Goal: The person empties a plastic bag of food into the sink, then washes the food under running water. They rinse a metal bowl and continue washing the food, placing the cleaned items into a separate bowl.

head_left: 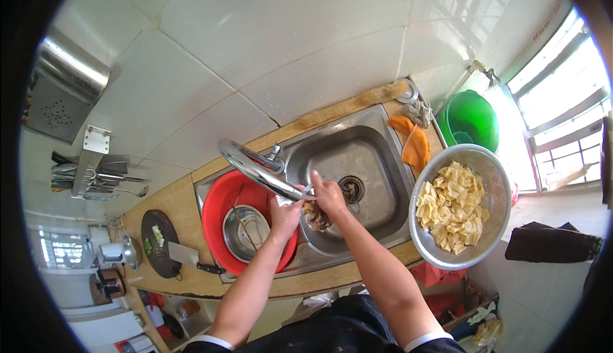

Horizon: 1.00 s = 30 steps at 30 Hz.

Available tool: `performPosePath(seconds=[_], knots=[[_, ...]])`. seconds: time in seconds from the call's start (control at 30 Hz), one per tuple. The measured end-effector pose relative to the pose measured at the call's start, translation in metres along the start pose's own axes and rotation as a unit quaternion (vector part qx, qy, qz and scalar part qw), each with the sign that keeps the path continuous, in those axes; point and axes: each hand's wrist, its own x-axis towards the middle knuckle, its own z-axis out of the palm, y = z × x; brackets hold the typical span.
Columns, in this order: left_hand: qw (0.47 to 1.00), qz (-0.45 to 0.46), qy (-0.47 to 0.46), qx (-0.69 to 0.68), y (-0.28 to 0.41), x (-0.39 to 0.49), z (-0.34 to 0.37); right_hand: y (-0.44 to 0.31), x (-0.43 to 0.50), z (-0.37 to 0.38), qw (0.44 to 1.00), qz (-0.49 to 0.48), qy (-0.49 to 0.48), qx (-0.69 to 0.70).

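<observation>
Both my hands are close together under the spout of the chrome faucet [261, 173], over the left side of the steel sink basin [373, 154]. My left hand [285, 218] pinches a thin, shiny, whitish piece that looks like a clear plastic bag [286, 201]. On its other side, my right hand [329, 195] grips it with the thumb pointing up. Brown, wet-looking food pieces [317, 218] show just below, between my hands; whether they lie inside the bag I cannot tell. Some dark scraps sit at the drain [352, 187].
Left of the basin, a red plastic tub [215, 214] holds a steel bowl [239, 231] and chopsticks. A cleaver [184, 254] lies by a round cutting board [165, 257] bearing chopped greens. At right are a colander [495, 209] of pale sliced food, an orange cloth [415, 148] and a green bucket [471, 113].
</observation>
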Motion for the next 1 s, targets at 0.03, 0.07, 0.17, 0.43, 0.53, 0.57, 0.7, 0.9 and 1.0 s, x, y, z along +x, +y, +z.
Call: performPosePath(seconds=[0.03,0.07,0.17,0.43,0.53,0.57,0.7,0.9,1.0], knots=[[0.999,-0.007,0.023,-0.026,0.001,0.0,0.009,0.001,-0.003,-0.008,0.992,0.037,-0.048,0.109],[1.0,-0.002,0.026,0.014,0.003,0.001,0.013,0.003,-0.008,-0.019,0.969,0.074,-0.095,0.216],[1.0,-0.006,0.014,-0.015,0.008,0.005,0.028,0.013,-0.028,-0.051,0.88,0.101,-0.211,0.414],[0.985,0.011,-0.17,-0.005,0.016,0.009,0.055,0.056,-0.038,-0.073,0.908,0.065,-0.096,0.404],[0.967,-0.034,-0.241,-0.072,0.018,-0.002,0.058,0.063,-0.031,-0.07,0.913,0.081,-0.03,0.399],[0.961,-0.024,-0.257,-0.097,0.019,-0.004,0.059,0.062,-0.03,-0.067,0.94,0.035,-0.021,0.339],[0.964,-0.181,-0.12,-0.15,0.018,0.004,0.039,0.047,-0.032,-0.059,0.994,-0.092,-0.034,0.038],[0.971,-0.114,-0.179,0.112,0.003,0.017,0.021,0.032,-0.042,-0.054,0.979,-0.151,-0.136,0.006],[0.94,-0.04,-0.187,0.282,-0.001,0.019,0.026,0.04,-0.044,-0.062,0.975,-0.117,-0.165,0.093]])
